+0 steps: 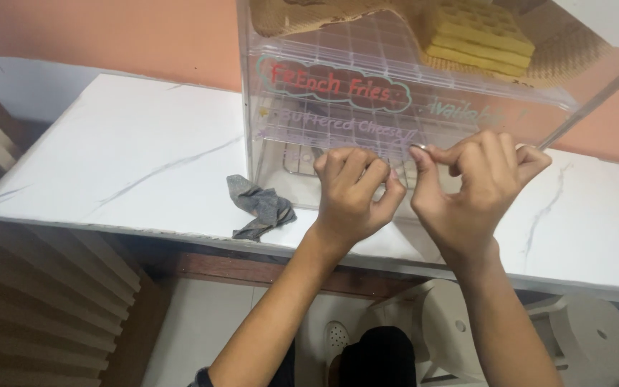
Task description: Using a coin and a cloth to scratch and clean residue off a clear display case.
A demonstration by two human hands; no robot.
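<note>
Head view, hands (pixel 410 190) at display case (pixel 324 115) front edge

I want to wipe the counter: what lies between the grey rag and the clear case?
In the head view, only a narrow strip of bare white counter separates the rag from the case; both hands are further right.

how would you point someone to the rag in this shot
Start at the white marble-look counter and find the clear display case standing on it. The rag lies at the case's lower left corner, near the counter's front edge: small, crumpled, grey cloth.
</note>
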